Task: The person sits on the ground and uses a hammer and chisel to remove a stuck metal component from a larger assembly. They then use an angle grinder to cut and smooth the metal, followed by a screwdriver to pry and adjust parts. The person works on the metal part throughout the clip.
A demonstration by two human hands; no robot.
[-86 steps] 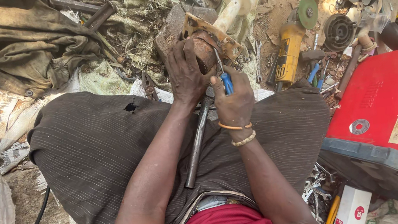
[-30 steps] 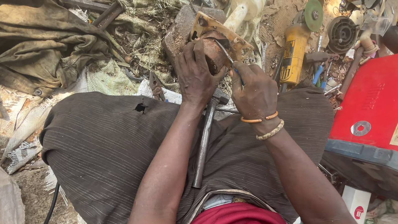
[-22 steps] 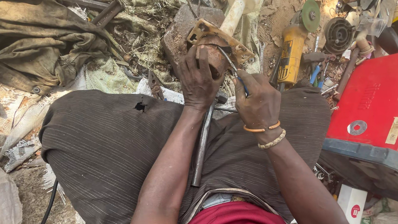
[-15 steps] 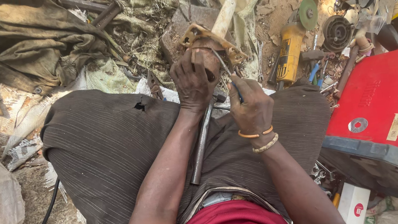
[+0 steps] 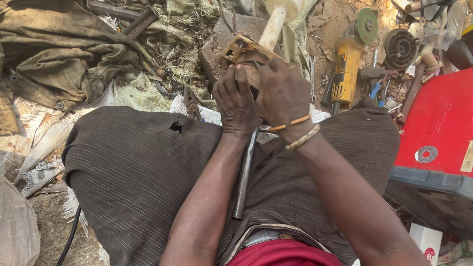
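Both forearms are extending forward from the body and converging, wrists nearly touching. Left hand (image 5: 236,100) is lying palm down, fingers curling forward and downward, knuckles up. Right hand (image 5: 283,92) is sitting just beside the left fingers, closing into a loose fist, back of hand facing up.

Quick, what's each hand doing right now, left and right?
Left hand: closed around the rusty metal part in front of the lap.
Right hand: closed on the same part; whether it also grips a tool cannot be told.
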